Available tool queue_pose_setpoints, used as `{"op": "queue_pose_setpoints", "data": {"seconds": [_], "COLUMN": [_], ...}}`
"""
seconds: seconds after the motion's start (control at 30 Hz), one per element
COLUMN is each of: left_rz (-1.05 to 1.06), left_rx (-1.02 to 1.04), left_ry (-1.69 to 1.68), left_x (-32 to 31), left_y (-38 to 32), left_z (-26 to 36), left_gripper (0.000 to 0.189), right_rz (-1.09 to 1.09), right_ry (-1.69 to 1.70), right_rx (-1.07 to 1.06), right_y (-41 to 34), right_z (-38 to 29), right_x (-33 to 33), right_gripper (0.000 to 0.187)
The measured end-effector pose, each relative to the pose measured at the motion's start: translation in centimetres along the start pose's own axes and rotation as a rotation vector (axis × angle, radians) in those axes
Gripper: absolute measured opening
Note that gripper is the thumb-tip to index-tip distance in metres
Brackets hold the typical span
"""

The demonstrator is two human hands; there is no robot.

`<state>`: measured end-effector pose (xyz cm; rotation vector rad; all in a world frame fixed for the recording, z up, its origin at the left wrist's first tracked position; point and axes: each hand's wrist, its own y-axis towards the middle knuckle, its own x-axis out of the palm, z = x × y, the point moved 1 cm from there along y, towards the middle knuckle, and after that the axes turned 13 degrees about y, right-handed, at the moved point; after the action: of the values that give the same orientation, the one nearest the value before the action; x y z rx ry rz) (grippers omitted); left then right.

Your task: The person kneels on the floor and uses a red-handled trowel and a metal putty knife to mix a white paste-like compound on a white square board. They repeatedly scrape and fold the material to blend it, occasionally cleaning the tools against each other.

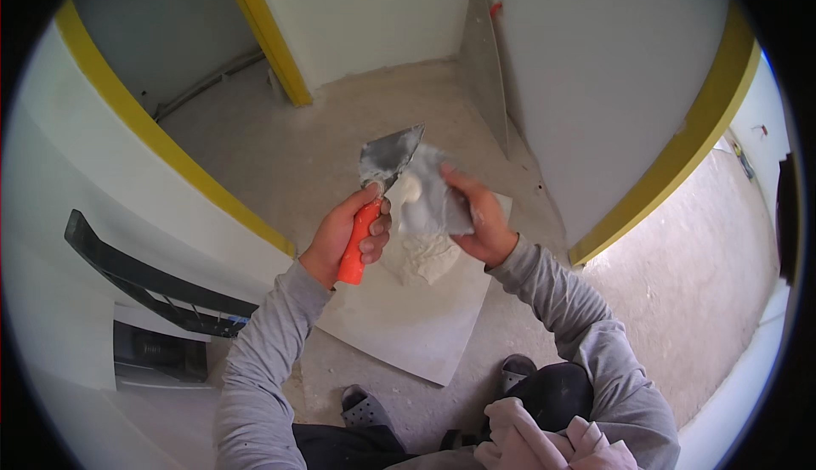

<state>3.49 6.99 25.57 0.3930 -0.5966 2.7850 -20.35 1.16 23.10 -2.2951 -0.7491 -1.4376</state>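
My left hand [352, 226] grips the orange-red handle [361, 247] of a pointed trowel. Its metal blade [390, 149] points up and away from me, smeared with pale filler. In my right hand [479, 217] is a flat grey plate-like blade [430, 199], blurred, held by its right side. A whitish dab of filler [411, 188] shows at this blade's left part, just right of the trowel. Below both tools, a mound of wet filler [428, 259] lies on a pale flat board [408, 330] on the floor. The tools appear close together; whether they touch I cannot tell.
Yellow door frames [172, 145] [663, 196] flank me on both sides. A thin grey panel [482, 62] leans against the far right wall. At left, a dark slatted object [159, 291] stands near the white wall. My clog-covered feet [370, 406] are close to the board's near edge.
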Motion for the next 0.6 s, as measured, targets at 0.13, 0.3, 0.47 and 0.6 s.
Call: {"op": "queue_pose_setpoints", "data": {"seconds": [0.13, 0.3, 0.47, 0.6], "left_rz": [0.338, 0.589, 0.609, 0.553], "left_rx": [0.132, 0.585, 0.717, 0.772], "left_ry": [0.269, 0.422, 0.355, 0.378], "left_x": [1.4, 3.1, 5.5, 5.9], "left_y": [0.2, 0.8, 1.7, 2.4], "left_z": [-0.9, -1.6, -2.0, -3.1], "left_gripper": [0.038, 0.039, 0.038, 0.036], "right_rz": [-0.089, 0.130, 0.178, 0.197], "right_ry": [0.019, -0.236, -0.399, -0.427], "right_rx": [-0.303, -0.566, -0.652, -0.655], "right_y": [0.9, 0.1, 0.3, 0.4], "right_z": [-3.2, -0.9, 1.4, 2.0], "right_x": [-3.0, -1.4, -0.9, -0.2], "right_gripper": [0.031, 0.038, 0.050, 0.052]}}
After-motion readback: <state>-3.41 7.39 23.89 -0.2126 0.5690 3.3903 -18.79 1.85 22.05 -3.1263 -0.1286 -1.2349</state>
